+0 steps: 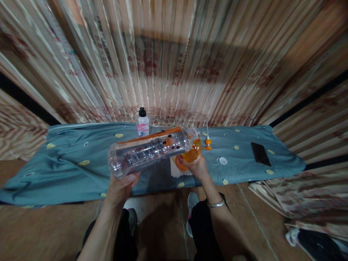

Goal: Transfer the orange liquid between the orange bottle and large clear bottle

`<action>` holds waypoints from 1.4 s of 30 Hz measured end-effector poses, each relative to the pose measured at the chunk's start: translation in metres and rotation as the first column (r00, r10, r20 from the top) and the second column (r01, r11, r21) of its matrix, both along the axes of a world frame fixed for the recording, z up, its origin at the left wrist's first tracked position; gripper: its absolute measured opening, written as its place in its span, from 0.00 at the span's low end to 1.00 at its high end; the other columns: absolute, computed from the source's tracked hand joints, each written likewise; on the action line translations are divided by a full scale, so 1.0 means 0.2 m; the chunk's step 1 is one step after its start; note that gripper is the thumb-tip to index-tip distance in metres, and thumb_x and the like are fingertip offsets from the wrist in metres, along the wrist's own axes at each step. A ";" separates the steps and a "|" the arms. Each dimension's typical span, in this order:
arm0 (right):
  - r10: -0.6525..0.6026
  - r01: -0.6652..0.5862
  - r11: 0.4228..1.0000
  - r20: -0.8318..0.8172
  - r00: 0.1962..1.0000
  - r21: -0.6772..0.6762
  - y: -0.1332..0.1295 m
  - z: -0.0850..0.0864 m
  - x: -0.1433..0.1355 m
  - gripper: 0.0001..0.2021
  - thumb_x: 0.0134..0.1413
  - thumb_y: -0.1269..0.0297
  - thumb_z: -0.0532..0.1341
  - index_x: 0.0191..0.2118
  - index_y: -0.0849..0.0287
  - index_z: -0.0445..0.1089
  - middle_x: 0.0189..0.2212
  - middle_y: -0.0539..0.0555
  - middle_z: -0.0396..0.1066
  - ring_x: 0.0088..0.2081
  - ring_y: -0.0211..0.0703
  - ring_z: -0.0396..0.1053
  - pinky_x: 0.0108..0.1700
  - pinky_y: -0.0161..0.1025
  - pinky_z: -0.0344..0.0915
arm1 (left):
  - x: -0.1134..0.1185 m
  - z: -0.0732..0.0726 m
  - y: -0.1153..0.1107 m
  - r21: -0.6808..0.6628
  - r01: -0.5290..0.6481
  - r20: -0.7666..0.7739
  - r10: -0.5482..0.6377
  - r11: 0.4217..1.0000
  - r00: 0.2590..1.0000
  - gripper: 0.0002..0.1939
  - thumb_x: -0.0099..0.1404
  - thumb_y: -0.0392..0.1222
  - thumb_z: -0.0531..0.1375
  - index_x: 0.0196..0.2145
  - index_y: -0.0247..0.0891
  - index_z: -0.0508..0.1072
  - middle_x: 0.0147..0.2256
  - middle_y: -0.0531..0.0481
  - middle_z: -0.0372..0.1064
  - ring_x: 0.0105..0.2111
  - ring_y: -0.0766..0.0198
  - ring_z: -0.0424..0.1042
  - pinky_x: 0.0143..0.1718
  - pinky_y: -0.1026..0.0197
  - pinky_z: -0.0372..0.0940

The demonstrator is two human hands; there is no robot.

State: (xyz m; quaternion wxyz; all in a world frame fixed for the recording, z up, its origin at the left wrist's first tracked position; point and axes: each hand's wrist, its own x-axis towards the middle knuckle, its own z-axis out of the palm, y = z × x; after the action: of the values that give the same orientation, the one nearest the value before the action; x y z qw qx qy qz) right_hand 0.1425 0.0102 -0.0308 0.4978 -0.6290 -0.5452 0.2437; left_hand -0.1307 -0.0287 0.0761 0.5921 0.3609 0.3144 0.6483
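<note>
A large clear plastic bottle (152, 150) with an orange-edged label lies tilted nearly level in the air, my left hand (123, 183) closed round its base end. Its neck points right, over the top of a bottle of orange liquid (191, 152). My right hand (199, 166) grips that orange bottle by its side. Whether the two mouths touch, I cannot tell, and no liquid plainly shows in the clear bottle. Beneath the orange bottle lies a white tissue or cloth (178, 174). An orange and white pump top (208, 143) rests just right of it.
Behind the clear bottle stands a white bottle with a black cap (143, 123). A small white disc (223, 160) and a dark phone (261, 154) lie to the right on the teal cloth (73, 174). Patterned curtains (168, 79) hang at the back and sides.
</note>
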 end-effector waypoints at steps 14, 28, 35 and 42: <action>-0.031 0.030 0.999 -0.017 0.999 -0.017 0.01 0.00 -0.01 0.31 0.39 0.46 0.75 0.48 0.54 0.71 0.47 0.61 0.83 0.48 0.61 0.82 0.53 0.58 0.79 | -0.01 -0.03 0.01 0.037 0.013 -0.002 -0.013 0.999 1.000 0.19 0.42 0.42 0.78 0.27 0.38 0.74 0.23 0.55 0.68 0.17 0.73 0.57 0.14 0.69 0.54; -0.053 0.053 0.999 0.000 0.999 0.010 0.00 0.00 -0.01 0.32 0.39 0.46 0.75 0.50 0.54 0.72 0.47 0.61 0.83 0.47 0.61 0.82 0.51 0.57 0.80 | -0.01 -0.04 0.02 0.081 0.034 -0.009 -0.034 0.996 0.999 0.35 0.44 0.44 0.79 0.51 0.42 0.78 0.31 0.52 0.75 0.17 0.73 0.57 0.13 0.69 0.52; -0.059 0.059 0.998 -0.006 0.998 -0.011 0.00 0.01 -0.01 0.33 0.37 0.45 0.75 0.49 0.56 0.72 0.46 0.64 0.83 0.47 0.62 0.83 0.50 0.56 0.80 | -0.01 -0.03 0.01 0.040 0.020 -0.007 -0.020 0.999 1.000 0.31 0.41 0.39 0.77 0.46 0.42 0.79 0.28 0.53 0.74 0.17 0.73 0.58 0.13 0.68 0.54; -0.063 0.063 0.998 -0.007 0.998 -0.016 0.00 0.02 -0.01 0.33 0.37 0.43 0.74 0.48 0.55 0.72 0.46 0.63 0.84 0.47 0.63 0.83 0.51 0.59 0.79 | 0.00 -0.01 0.01 0.004 0.017 0.018 -0.017 1.000 1.000 0.27 0.39 0.36 0.76 0.40 0.41 0.79 0.29 0.52 0.76 0.17 0.73 0.59 0.13 0.69 0.52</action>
State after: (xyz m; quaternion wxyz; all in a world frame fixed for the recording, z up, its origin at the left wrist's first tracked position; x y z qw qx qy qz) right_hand 0.1413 0.0099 -0.0270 0.5023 -0.6488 -0.5213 0.2344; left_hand -0.1310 -0.0269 0.0743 0.5995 0.3589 0.3046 0.6473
